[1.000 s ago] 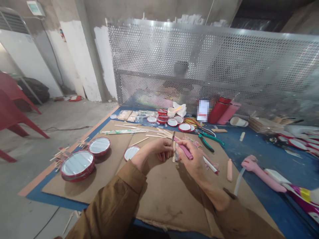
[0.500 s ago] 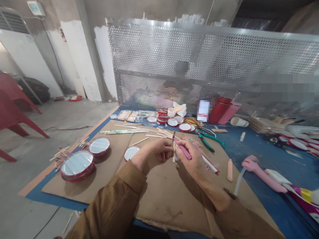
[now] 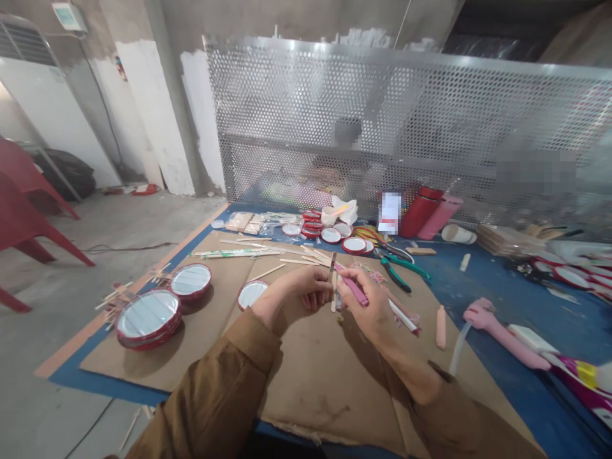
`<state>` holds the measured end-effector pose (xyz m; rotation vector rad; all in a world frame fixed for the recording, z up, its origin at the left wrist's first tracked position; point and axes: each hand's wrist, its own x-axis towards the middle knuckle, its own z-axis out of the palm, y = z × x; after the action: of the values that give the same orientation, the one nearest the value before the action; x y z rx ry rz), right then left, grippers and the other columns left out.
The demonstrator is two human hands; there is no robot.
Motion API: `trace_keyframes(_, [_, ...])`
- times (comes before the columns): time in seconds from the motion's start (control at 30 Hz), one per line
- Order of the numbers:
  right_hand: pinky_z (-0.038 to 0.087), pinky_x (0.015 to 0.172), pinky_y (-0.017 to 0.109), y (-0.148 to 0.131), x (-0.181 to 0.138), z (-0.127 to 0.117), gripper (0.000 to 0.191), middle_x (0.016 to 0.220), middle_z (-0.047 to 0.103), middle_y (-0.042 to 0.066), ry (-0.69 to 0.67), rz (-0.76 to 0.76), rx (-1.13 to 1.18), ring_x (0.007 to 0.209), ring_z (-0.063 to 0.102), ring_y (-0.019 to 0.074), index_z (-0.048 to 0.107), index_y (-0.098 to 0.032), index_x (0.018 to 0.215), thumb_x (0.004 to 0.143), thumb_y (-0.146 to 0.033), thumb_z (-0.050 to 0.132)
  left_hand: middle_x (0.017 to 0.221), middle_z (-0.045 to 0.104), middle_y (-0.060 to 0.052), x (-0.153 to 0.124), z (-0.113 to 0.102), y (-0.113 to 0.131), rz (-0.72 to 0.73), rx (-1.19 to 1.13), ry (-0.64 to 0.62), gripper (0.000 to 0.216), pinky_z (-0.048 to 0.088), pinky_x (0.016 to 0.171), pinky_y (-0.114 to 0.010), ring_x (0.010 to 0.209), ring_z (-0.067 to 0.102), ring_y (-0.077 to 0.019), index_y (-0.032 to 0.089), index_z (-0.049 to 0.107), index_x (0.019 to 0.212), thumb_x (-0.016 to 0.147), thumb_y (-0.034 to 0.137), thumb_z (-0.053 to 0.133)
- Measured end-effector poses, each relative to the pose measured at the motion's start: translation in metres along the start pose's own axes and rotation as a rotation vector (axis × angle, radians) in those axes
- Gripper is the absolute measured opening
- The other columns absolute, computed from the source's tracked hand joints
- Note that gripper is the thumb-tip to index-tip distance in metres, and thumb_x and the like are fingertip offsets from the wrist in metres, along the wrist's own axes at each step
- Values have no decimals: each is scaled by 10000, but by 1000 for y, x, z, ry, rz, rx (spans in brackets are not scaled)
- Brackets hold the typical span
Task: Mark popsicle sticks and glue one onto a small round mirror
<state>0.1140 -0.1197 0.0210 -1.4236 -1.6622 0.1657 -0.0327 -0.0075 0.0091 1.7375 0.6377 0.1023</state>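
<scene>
Over the middle of the cardboard sheet [image 3: 310,382], my two hands meet around a wooden craft stick [image 3: 333,302] held nearly upright. My left hand [image 3: 313,287] pinches the stick from the left with its fingers curled. A slim pink tool that looks like a utility knife [image 3: 354,292] lies in the closed fingers of my right hand [image 3: 367,306], against the stick; its blade is too small to make out. Loose wooden sticks [image 3: 310,255] lie beyond my hands. A round, white-topped, red-rimmed lid [image 3: 252,294] sits partly behind my left wrist.
Stacked red-rimmed lids [image 3: 148,315] stand at left, sticks beside them. Green-handled pliers [image 3: 396,274], a pink glue gun [image 3: 507,335] and a pink cylinder [image 3: 440,327] lie to the right. A phone [image 3: 390,212], red bottle [image 3: 421,213] and perforated metal screen [image 3: 287,102] stand behind.
Almost nothing differs. The pink utility knife and the fingers of my right hand have shifted very slightly; my left hand keeps its place on the stick.
</scene>
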Motion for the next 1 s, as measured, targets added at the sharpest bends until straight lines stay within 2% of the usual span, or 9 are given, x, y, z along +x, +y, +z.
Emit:
trace_keyframes(0.2, [517,739,333,-6,1,-3,179,812,676,28,96,4,26,737,658,194,613,-225,959,912,-372,521,610,589,6,-2,0,3,-18,-9,10,132,450,475,-203,467,568,-104,152,566,825,855,279,544])
trace_keyframes(0.43, [522,723,329,1,-1,2,158,924,700,51,51,15,21,849,683,220,605,-228,970,922,-366,544,615,596,-5,-2,0,2,1,-4,11,141,453,487,-193,493,585,-108,149,568,815,865,278,537])
trace_keyframes(0.6, [529,674,312,6,-2,2,166,962,706,45,-6,28,21,798,687,205,605,-236,1008,925,-366,545,611,594,-6,-3,1,3,4,-12,24,181,449,482,-200,477,572,-107,148,572,797,852,320,567])
trace_keyframes(0.83, [525,659,304,4,-2,1,149,904,712,42,-11,10,9,771,684,201,609,-227,983,923,-350,548,574,587,-9,0,2,4,-31,-8,31,202,432,468,-207,466,576,-121,147,569,748,837,327,587])
trace_keyframes(1.0, [532,706,325,3,-1,1,144,883,713,38,-9,10,6,783,684,210,609,-232,981,924,-348,545,574,593,-11,1,1,3,-38,18,4,200,453,485,-200,475,582,-113,148,561,759,868,314,536])
